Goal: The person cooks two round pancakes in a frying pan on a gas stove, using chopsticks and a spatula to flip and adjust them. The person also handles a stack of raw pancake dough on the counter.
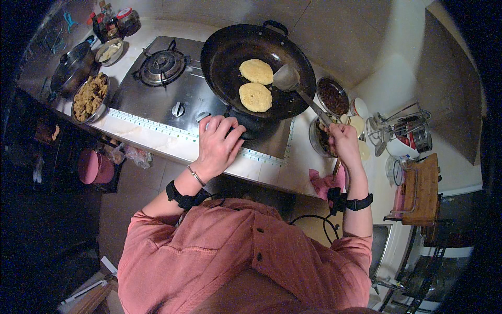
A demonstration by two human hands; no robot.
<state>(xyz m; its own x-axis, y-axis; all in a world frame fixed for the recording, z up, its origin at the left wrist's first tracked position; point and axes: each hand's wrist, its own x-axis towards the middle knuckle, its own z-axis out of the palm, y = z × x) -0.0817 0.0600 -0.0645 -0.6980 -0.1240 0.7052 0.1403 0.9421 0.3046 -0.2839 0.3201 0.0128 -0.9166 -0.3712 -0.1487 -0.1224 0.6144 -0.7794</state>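
Note:
My right hand (345, 143) grips the handle of a metal wok spatula (287, 78). The spatula's blade rests inside a large dark wok (219, 51), beside two round pale-yellow pancakes (256, 71) that lie one in front of the other. Before the wok, my left hand (219, 143) is over the stove's front edge, palm down with bent fingers. Its fingertips are close to a stove knob (202, 116) and to the wok's dark near handle (253, 125). Whether they grip either one is hidden.
Left of the wok is a bare gas burner (161, 64); a bowl of crumbly brown food (91, 98), a lidded pot (72, 68) and jars (127, 21) stand farther left. Bowls of dark food (332, 96), a pink cloth (323, 182), a wire rack (396, 121) and wooden boards (421, 192) are at right.

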